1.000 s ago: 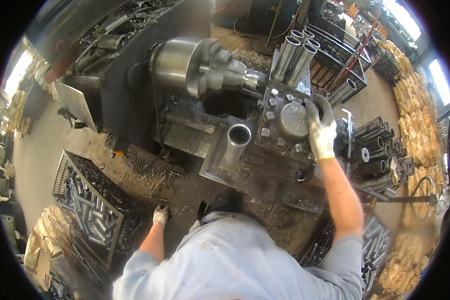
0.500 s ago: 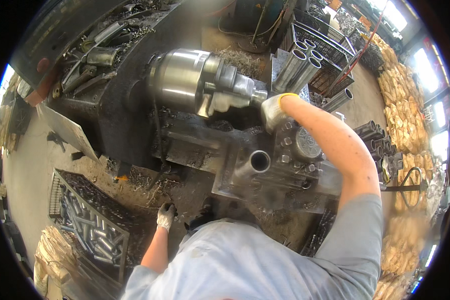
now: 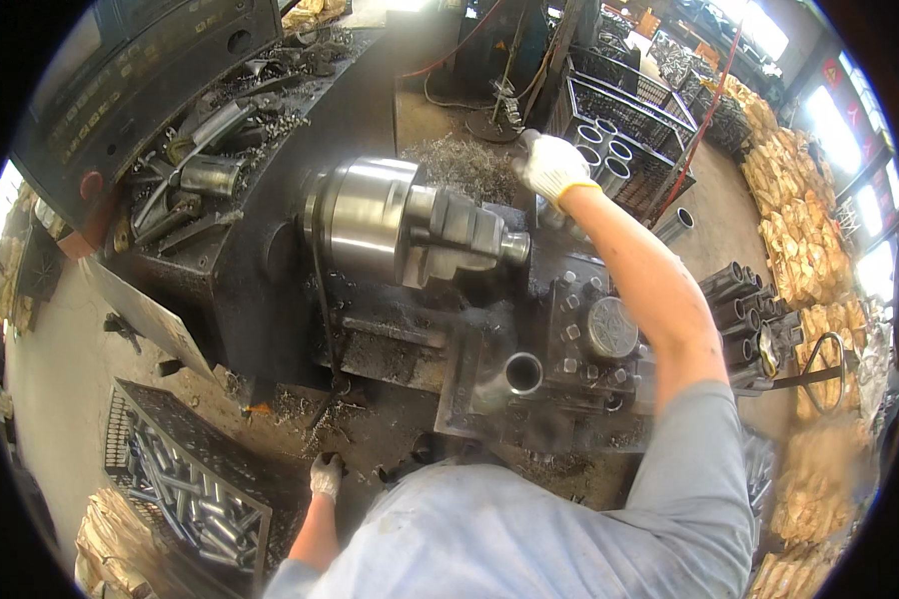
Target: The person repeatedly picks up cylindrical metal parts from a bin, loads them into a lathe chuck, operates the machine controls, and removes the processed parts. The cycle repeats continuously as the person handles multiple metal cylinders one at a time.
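My right hand [image 3: 552, 166], in a white glove with a yellow cuff, is raised beyond the lathe's tool post [image 3: 594, 329], near several upright metal tubes [image 3: 609, 165]. Its darkened fingers are curled together, and whatever they may hold is hidden. Left of it is the steel chuck [image 3: 365, 210], whose stepped jaws surround a short tube end [image 3: 515, 248]. Low at my left side hangs my gloved left hand [image 3: 326, 475], above the floor beside a mesh crate [image 3: 260, 529]. Its fingers point away and barely show. A single tube [image 3: 522, 374] stands upright on the carriage in front of me.
Short cut tubes [image 3: 200, 499] fill the crate at lower left. Dark tubes [image 3: 739, 309] are stacked at right, near a handwheel [image 3: 822, 372]. Scrap and shavings [image 3: 210, 175] lie on the headstock. Wrapped bundles [image 3: 794, 230] line the right side.
My right hand has moved from the tube end at the chuck to farther away, beside the upright tubes. My left hand stays low at my side.
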Demonstrator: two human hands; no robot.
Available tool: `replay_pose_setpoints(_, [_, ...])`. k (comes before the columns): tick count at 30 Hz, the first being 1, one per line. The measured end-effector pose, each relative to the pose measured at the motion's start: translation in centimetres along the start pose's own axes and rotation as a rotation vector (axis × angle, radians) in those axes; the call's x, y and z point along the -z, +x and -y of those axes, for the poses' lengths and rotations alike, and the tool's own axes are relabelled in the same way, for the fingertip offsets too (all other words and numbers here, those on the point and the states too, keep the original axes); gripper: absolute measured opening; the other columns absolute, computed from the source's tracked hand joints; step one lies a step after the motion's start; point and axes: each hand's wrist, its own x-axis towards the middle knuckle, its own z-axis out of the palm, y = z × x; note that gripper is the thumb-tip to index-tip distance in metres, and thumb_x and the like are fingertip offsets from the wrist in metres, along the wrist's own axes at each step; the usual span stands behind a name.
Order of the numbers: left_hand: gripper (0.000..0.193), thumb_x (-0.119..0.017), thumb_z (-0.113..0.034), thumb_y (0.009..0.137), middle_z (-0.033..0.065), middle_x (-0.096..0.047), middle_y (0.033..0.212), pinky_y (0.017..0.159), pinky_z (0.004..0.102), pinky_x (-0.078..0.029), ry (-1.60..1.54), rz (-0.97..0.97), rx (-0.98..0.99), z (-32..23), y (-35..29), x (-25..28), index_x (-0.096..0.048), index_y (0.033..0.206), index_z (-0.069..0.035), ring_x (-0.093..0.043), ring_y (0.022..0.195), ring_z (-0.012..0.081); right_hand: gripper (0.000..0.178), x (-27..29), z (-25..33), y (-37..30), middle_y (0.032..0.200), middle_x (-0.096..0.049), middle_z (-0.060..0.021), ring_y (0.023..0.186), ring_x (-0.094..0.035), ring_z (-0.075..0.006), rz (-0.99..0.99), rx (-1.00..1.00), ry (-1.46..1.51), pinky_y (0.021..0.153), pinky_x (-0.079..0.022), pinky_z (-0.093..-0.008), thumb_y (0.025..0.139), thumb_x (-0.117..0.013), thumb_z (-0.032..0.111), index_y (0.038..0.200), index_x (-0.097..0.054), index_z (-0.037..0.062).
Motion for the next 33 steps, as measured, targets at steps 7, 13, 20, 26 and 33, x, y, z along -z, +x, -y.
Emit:
replay_pose_setpoints(7, [0.053,-0.076,-0.021,0.092,0.023,-0.072,0.125,0.104,0.0532,-0.053,0.393,-0.16,-0.718,-15.8,-4.3,-4.4,-0.061,0.139,-0.002,-0.069,0.116,0.0428,0.081,-4.7,-3.1,-1.8,0.109,-0.077,-0.0234,0.096,-0.072,-0.0336,0.86,0.355,0.173,0.088,-0.057,-0.0463,0.079,-0.086,0.049,0.134,-0.066,-0.007])
replay_pose_setpoints(13, [0.075,-0.078,-0.012,0.088,0.0333,-0.054,0.152,0.125,0.0645,-0.033,0.466,-0.349,-1.443,-36.9,-8.0,-5.5,-0.047,0.153,0.007,-0.048,0.144,0.0532,0.034,-6.8,-4.5,-0.3,0.116,-0.079,-0.0132,0.087,-0.075,-0.0215,1.271,-0.103,0.54,0.084,-0.066,-0.0356,0.089,-0.082,0.014,0.118,-0.077,-0.0035])
replay_pose_setpoints(20, [0.061,-0.079,-0.026,0.085,0.0236,-0.062,0.144,0.124,0.055,-0.038,0.751,-0.467,-1.573,-53.8,-2.6,-10.6,-0.064,0.138,0.0,-0.054,0.14,0.0428,0.05,-5.4,-7.6,-2.5,0.093,-0.079,-0.0165,0.082,-0.075,-0.0275,0.955,0.326,0.301,0.073,-0.059,-0.043,0.072,-0.088,0.033,0.106,-0.078,-0.0023])
replay_pose_setpoints(26, [0.055,-0.072,-0.022,0.085,0.0224,-0.064,0.136,0.114,0.0546,-0.043,0.749,-0.506,-1.676,-52.4,-1.9,-10.5,-0.064,0.136,-0.002,-0.058,0.13,0.0436,0.069,-1.4,-16.6,-13.4,0.104,-0.075,-0.0291,0.1,-0.076,-0.0425,0.01,0.054,0.31,0.088,-0.061,-0.0491,0.071,-0.087,0.035,0.124,-0.067,-0.005])
replay_pose_setpoints(33, [0.063,-0.075,-0.03,0.088,0.0215,-0.063,0.139,0.117,0.0556,-0.041,0.819,-0.537,-1.627,-53.2,-2.7,-10.9,-0.058,0.142,-0.003,-0.056,0.134,0.0432,0.069,7.3,-14.0,-24.0,0.108,-0.077,-0.0244,0.094,-0.078,-0.035,-0.49,-0.127,0.557,0.085,-0.063,-0.0454,0.076,-0.089,0.031,0.132,-0.062,0.0013])
